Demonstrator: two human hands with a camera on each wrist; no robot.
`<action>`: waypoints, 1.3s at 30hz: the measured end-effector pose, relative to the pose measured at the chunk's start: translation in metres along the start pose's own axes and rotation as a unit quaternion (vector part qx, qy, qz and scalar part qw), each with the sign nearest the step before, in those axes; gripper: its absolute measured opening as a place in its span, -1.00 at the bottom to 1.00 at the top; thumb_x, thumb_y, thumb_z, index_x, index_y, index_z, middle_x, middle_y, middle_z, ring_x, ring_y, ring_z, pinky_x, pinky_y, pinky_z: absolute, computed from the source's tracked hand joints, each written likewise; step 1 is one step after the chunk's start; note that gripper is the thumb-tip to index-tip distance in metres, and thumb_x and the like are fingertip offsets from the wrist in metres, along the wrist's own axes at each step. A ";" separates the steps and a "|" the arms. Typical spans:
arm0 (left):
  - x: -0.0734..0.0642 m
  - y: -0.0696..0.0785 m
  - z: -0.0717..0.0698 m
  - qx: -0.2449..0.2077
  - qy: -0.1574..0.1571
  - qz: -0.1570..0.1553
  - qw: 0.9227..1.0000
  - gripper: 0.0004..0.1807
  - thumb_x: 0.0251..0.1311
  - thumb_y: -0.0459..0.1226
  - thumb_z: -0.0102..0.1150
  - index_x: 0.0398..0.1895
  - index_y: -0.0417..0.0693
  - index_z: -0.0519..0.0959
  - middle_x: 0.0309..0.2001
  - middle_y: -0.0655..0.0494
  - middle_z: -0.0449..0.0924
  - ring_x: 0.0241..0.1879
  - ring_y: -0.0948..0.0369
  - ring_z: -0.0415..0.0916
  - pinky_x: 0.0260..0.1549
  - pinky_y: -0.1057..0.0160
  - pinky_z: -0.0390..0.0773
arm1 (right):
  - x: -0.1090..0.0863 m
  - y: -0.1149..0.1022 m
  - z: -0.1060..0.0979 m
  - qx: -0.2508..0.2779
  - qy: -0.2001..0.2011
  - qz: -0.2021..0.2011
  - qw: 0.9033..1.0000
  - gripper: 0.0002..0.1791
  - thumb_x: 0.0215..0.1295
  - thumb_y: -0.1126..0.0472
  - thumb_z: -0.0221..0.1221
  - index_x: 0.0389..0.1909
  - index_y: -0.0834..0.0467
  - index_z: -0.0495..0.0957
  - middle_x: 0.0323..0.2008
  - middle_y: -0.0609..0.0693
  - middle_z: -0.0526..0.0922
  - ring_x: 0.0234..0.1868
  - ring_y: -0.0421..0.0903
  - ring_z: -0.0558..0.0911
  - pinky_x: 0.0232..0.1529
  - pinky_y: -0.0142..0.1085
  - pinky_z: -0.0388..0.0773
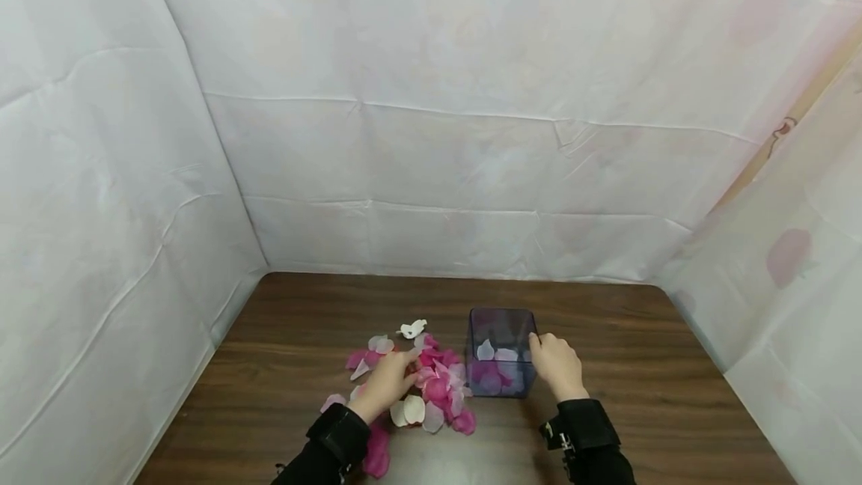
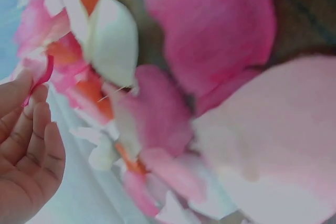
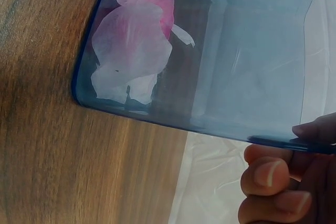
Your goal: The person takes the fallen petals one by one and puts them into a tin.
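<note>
My left hand (image 1: pixel 386 386) is over a loose heap of pink and white fabric petals (image 1: pixel 441 388). In the left wrist view its thumb and forefinger pinch a pink petal (image 2: pixel 43 80), while the other fingers curl loosely. My right hand (image 1: pixel 558 367) grips the right rim of a clear bluish plastic box (image 1: pixel 501 320), thumb on one side of the wall and fingers on the other, as the right wrist view shows. Inside the box several white and pink petals (image 3: pixel 131 38) lie at the bottom.
Beyond the heap lies a white petal piece (image 1: pixel 413 329). A dark pink petal (image 1: pixel 377 451) lies near the left forearm. The brown wooden table (image 1: pixel 323 298) meets white cloth walls (image 1: pixel 444 156) at the back and both sides.
</note>
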State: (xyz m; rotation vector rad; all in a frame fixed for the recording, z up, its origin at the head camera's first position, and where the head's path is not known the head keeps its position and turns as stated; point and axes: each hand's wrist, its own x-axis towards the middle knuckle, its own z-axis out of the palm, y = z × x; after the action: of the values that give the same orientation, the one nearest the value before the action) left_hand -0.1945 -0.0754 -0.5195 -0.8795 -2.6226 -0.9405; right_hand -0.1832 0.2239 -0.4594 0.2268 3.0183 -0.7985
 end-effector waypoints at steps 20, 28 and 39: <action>0.050 0.045 -0.019 -0.029 0.038 -0.078 0.996 -0.87 0.19 -0.33 0.16 -0.20 -0.11 0.56 -0.53 0.18 0.44 -0.55 0.36 0.24 -0.53 0.43 0.30 | 0.001 0.001 -0.004 -0.004 -0.008 -0.004 1.000 -0.53 0.43 0.07 -0.24 -0.64 0.17 0.38 -0.59 0.09 0.47 -0.49 0.01 0.51 -0.49 -0.18 0.30; 0.092 0.087 -0.005 -0.044 0.053 -0.026 0.997 -0.89 0.25 -0.34 0.10 -0.21 -0.10 0.59 -0.37 0.08 0.63 -0.48 0.35 0.38 -0.45 0.45 0.41 | 0.000 -0.001 -0.003 -0.003 -0.006 -0.006 1.000 -0.52 0.42 0.08 -0.22 -0.63 0.21 0.42 -0.55 0.17 0.53 -0.48 0.06 0.54 -0.51 -0.17 0.32; 0.113 0.114 0.017 0.024 -0.038 0.009 0.999 -0.91 0.19 -0.35 0.18 -0.26 -0.05 0.62 -0.35 0.15 0.67 -0.47 0.39 0.42 -0.44 0.51 0.40 | 0.002 -0.001 -0.003 -0.008 0.009 -0.009 1.000 -0.51 0.40 0.07 -0.19 -0.49 0.28 0.58 -0.28 0.35 0.65 -0.29 0.30 0.62 -0.44 0.01 0.45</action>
State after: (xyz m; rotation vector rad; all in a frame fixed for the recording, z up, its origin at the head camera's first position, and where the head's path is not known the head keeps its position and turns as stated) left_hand -0.2154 0.0580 -0.4308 -0.9423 -2.6844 -0.8534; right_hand -0.1855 0.2248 -0.4564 0.2073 3.0474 -0.7776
